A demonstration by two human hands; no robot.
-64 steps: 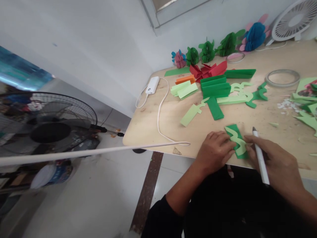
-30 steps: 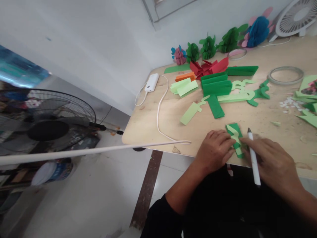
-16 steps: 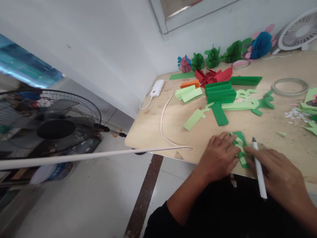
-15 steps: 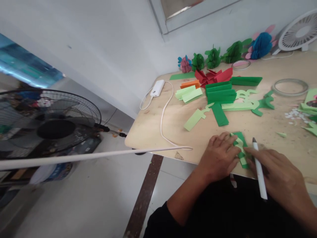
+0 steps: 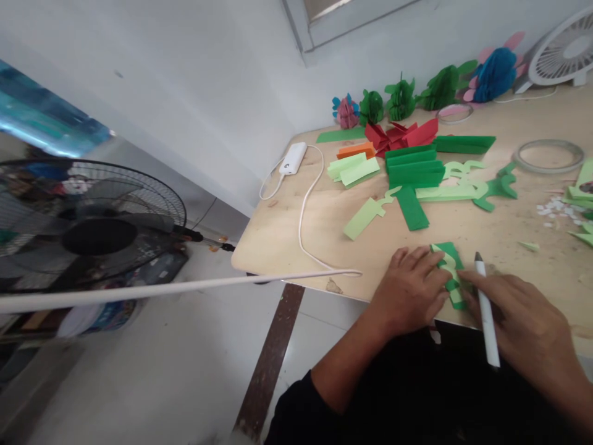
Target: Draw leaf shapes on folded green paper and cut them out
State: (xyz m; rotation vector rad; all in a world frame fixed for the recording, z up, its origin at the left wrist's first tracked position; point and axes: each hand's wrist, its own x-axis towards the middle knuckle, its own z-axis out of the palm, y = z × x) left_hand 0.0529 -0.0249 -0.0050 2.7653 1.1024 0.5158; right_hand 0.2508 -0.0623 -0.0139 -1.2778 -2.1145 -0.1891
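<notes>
Near the table's front edge lies a dark green paper piece, with a light green cut-out paper shape on top of it. My left hand rests flat over the left side of both, its fingers stretched out and pressing on them. On the right side, my right hand has its fingertips at the paper's edge. A white pen with a dark tip is held in that hand, its tip pointing away from me; the grip is partly hidden.
Folded green papers, red folded paper and light green cut-outs lie beyond my hands. Paper figures line the wall. A tape roll sits at right. A white cable crosses the table's left edge near a floor fan.
The view has shifted slightly. Both hands, the pen and the papers keep nearly the same places relative to each other.
</notes>
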